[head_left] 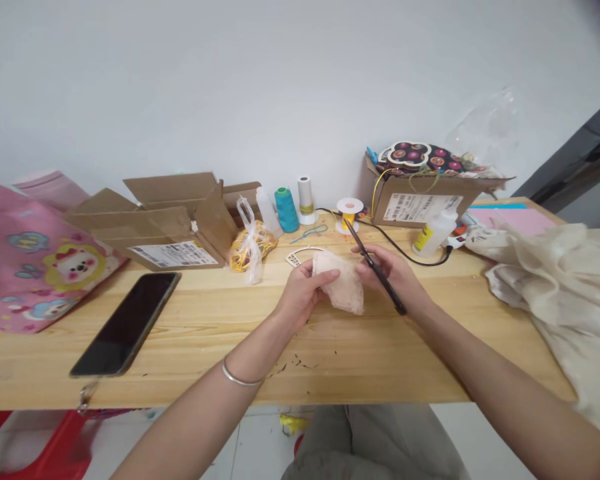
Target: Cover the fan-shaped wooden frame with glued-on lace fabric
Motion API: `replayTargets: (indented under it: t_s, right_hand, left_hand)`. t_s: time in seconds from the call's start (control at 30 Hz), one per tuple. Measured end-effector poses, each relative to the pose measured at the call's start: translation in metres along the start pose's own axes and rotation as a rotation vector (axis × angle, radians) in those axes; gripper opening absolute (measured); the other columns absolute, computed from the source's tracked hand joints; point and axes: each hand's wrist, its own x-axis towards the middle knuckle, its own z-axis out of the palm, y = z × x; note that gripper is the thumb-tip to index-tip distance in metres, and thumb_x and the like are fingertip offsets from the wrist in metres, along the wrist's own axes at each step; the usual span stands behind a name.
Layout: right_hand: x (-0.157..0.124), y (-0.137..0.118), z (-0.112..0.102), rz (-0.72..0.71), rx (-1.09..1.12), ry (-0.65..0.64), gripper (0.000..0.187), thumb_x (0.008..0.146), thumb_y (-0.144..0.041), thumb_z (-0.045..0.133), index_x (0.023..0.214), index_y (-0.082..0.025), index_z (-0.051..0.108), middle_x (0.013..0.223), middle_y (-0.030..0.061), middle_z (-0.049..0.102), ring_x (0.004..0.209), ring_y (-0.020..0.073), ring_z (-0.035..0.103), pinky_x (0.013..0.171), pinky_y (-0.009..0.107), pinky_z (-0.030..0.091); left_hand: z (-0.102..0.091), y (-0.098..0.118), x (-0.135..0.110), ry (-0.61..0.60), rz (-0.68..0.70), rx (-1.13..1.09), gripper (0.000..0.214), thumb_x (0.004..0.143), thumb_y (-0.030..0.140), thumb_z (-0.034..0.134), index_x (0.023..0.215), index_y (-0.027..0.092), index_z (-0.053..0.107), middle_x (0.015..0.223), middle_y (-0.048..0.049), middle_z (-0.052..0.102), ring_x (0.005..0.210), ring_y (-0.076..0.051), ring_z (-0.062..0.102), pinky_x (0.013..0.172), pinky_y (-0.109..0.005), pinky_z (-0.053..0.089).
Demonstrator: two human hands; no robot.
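My left hand (300, 290) pinches a small piece of pale, cream-coloured cloth (343, 283) above the table, thumb on top. The cloth has rough, frayed-looking edges. A long, slim black tool (380, 270) lies across my right hand (395, 267), which grips it with its upper end pointing away from me; its exact kind is not clear. The right fingertips are close to the cloth's right edge, and whether they touch it I cannot tell. Just beyond the cloth lies a flat, pale curved piece (296, 257) with cut-out patterns, partly hidden by the left hand and cloth.
Behind my hands stand a spool of yellow thread (349, 217), a teal thread cone (287, 212) and a white roll (305, 197). Left are a phone (125, 327), an open carton (175, 233) and a pink bag (45, 267). Right are a glue bottle (434, 233), a filled carton (420, 200) and cream fabric (560, 287).
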Motion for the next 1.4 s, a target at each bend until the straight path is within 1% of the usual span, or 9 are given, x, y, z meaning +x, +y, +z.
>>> replayTargets:
  t_s: [0.13,0.27,0.37,0.47,0.77,1.0,1.1,1.23,1.4]
  right_hand:
    - [-0.004,0.001,-0.017,-0.106,-0.338,-0.02,0.035,0.066,-0.04,0.061,0.093,-0.018,0.055,0.066,-0.0005,0.052,0.055,0.0114,0.046,0.051,0.024,0.038]
    - [-0.01,0.002,-0.027,-0.209,-0.622,-0.106,0.039,0.064,-0.04,0.064,0.095,-0.018,0.057,0.073,0.0029,0.058,0.063,0.0149,0.052,0.058,0.025,0.041]
    - [-0.013,0.005,-0.031,-0.23,-0.743,-0.179,0.038,0.066,-0.042,0.063,0.095,-0.018,0.058,0.072,0.0031,0.058,0.064,0.0155,0.052,0.057,0.024,0.04]
    - [-0.015,0.01,-0.034,-0.22,-0.825,-0.181,0.035,0.069,-0.042,0.06,0.093,-0.018,0.059,0.069,0.0029,0.057,0.061,0.015,0.051,0.054,0.024,0.037]
    - [-0.022,0.021,-0.028,-0.268,-0.771,-0.173,0.034,0.07,-0.039,0.057,0.095,-0.016,0.062,0.062,0.0019,0.053,0.052,0.0123,0.045,0.048,0.023,0.032]
    - [-0.02,0.022,-0.032,-0.273,-0.772,-0.227,0.033,0.07,-0.04,0.059,0.092,-0.015,0.062,0.061,0.0005,0.05,0.052,0.0117,0.043,0.049,0.022,0.033]
    - [-0.018,0.022,-0.034,-0.27,-0.786,-0.248,0.032,0.071,-0.04,0.057,0.091,-0.015,0.062,0.059,-0.0002,0.049,0.052,0.0115,0.042,0.049,0.022,0.032]
    - [-0.018,0.022,-0.033,-0.275,-0.79,-0.245,0.031,0.072,-0.042,0.056,0.09,-0.016,0.062,0.058,-0.0004,0.049,0.051,0.0112,0.042,0.049,0.022,0.031]
    - [-0.018,0.024,-0.032,-0.293,-0.798,-0.218,0.036,0.072,-0.044,0.057,0.093,-0.016,0.062,0.059,-0.0002,0.049,0.051,0.0109,0.042,0.049,0.022,0.031]
  left_hand:
    - [-0.004,0.001,-0.004,0.058,0.034,0.038,0.026,0.056,0.017,0.071,0.079,0.013,0.06,0.075,-0.0027,0.066,0.065,-0.014,0.06,0.06,-0.026,0.046]
    - [-0.006,-0.001,-0.004,0.025,0.017,0.061,0.027,0.057,0.016,0.07,0.082,0.014,0.059,0.078,-0.0035,0.065,0.068,-0.015,0.06,0.063,-0.027,0.046]
    - [-0.006,-0.003,-0.003,0.026,0.008,0.05,0.027,0.056,0.016,0.07,0.08,0.015,0.057,0.075,-0.0012,0.064,0.066,-0.014,0.059,0.062,-0.026,0.046]
    - [-0.005,-0.003,-0.003,0.041,-0.01,0.056,0.026,0.054,0.016,0.071,0.074,0.016,0.054,0.068,0.0013,0.062,0.06,-0.012,0.057,0.058,-0.025,0.045]
    - [0.0,-0.004,-0.003,0.039,-0.042,0.096,0.03,0.05,0.015,0.073,0.071,0.017,0.051,0.061,0.0042,0.059,0.053,-0.009,0.053,0.051,-0.021,0.04]
    - [-0.002,-0.006,-0.002,0.021,-0.052,0.083,0.033,0.05,0.014,0.074,0.073,0.016,0.051,0.063,0.0033,0.06,0.056,-0.009,0.055,0.057,-0.022,0.043]
    - [-0.003,-0.008,-0.001,0.012,-0.029,0.068,0.036,0.05,0.014,0.074,0.079,0.017,0.053,0.068,0.0019,0.062,0.061,-0.011,0.057,0.06,-0.023,0.044]
    - [-0.004,-0.011,0.001,-0.012,-0.009,0.072,0.038,0.054,0.016,0.073,0.087,0.017,0.055,0.074,-0.0005,0.064,0.065,-0.013,0.059,0.062,-0.025,0.045]
    - [-0.005,-0.013,0.003,0.01,0.007,0.043,0.036,0.055,0.015,0.073,0.087,0.015,0.057,0.078,-0.0021,0.065,0.069,-0.013,0.059,0.066,-0.027,0.046]
